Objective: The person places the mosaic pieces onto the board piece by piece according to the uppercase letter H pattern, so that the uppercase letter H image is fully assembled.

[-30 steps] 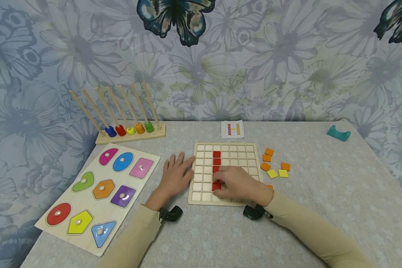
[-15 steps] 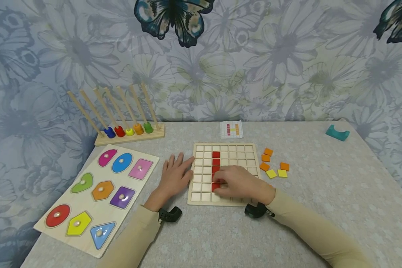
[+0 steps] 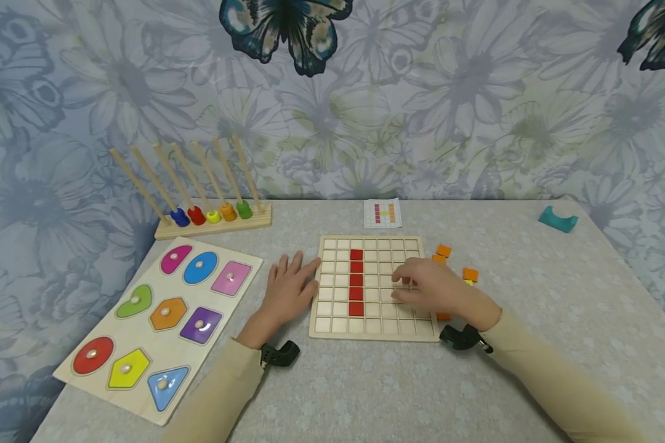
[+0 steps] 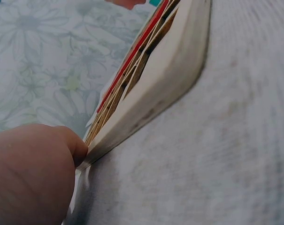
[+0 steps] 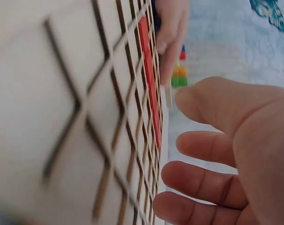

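Note:
A wooden grid board [image 3: 332, 325] lies on the table, with a column of several red square tiles [image 3: 356, 280] set in its cells. My left hand [image 3: 288, 295] rests on the table with its fingers spread, touching the board's left edge; the left wrist view has its thumb [image 4: 71, 145] against that edge. Above the right part of the board is my right hand [image 3: 438, 286], its fingers loosely bent. In the right wrist view nothing lies between the thumb and the fingers [image 5: 203, 180]. Orange tiles [image 3: 470, 274] lie right of the board, some hidden behind the right hand.
A small pattern card [image 3: 382, 214] lies behind the board. To the left are a shape puzzle [image 3: 166, 344] with knobbed pieces and a peg stand [image 3: 216, 229] with coloured beads. A teal curved piece [image 3: 558, 219] sits at the back right.
My right hand has left the red column and moved right across the board, uncovering the lower red tiles and covering some loose tiles. The left hand stays in place.

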